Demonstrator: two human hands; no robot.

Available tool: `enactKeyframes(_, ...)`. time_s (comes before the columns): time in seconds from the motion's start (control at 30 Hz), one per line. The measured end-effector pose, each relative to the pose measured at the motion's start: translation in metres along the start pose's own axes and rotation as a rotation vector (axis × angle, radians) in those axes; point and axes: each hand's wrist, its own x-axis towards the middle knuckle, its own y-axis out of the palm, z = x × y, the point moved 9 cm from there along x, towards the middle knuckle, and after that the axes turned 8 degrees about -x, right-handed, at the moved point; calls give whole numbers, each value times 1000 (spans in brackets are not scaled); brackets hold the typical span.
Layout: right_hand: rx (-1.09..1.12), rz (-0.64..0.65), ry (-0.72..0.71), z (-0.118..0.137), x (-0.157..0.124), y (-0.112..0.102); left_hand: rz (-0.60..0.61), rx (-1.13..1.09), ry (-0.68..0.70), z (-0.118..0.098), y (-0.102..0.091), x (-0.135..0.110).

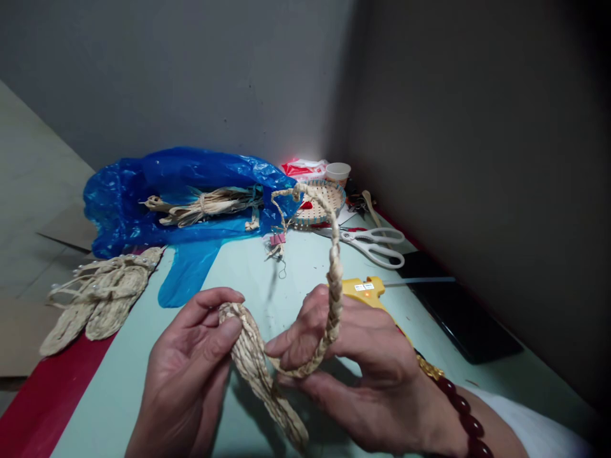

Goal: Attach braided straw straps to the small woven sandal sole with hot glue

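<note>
My left hand (191, 366) pinches the top of a flat woven straw piece (258, 369) between thumb and fingers. My right hand (353, 362) is closed round a braided straw cord (334, 280) that joins the woven piece, curves up over the table and ends in a loose knotted tail with a small pink clip (277, 239). A dark red bead bracelet (461, 413) sits on my right wrist. Both hands hover just above the pale green table (143, 381).
A yellow glue gun (365, 290) lies behind my right hand. White scissors (377, 245), a round woven tray (322, 200), a paper cup (338, 172), a dark phone (458, 312), a blue plastic bag (181, 191) with raffia, and woven straw sandals (100, 296) surround them.
</note>
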Motion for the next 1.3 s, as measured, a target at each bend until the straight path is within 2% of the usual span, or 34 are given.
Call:
enactKeyframes(0.53,-16,-5,-10,0,-1,2,34,-19,36,-1,1,2)
enactKeyframes(0.97,-69,13,-40,0,-4,5,-29,-63,65,-3,7,3)
enactKeyframes(1.13,-62,25,-31,-3,-5,7,-107,-103,88,-5,7,-2)
enactKeyframes(1.3,-17,99,26,-6,-5,16,-139,-144,102,-6,6,-2)
